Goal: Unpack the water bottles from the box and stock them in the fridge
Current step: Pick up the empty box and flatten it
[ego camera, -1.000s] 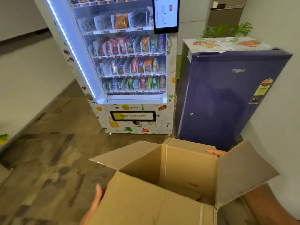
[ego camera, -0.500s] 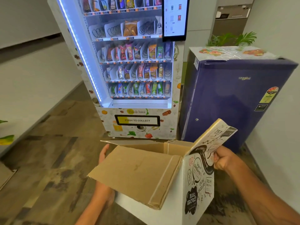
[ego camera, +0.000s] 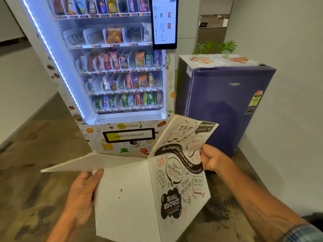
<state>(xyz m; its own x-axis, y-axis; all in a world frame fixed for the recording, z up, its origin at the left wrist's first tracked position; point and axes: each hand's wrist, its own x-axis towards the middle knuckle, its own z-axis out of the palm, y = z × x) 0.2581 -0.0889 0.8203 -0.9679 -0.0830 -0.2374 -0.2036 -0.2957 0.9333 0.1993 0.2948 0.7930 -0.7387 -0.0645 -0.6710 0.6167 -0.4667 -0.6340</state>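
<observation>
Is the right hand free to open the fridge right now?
Probably not yet: the right hand grips a flap of the box, and the left hand presses its other side. The fridge stands shut behind the box with nothing else in the way; put the box down first.

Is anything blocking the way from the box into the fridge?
Yes. The fridge is shut, and it stands just behind the box, which the left hand props and the right hand grips. Nothing else visible stands between them.
</observation>
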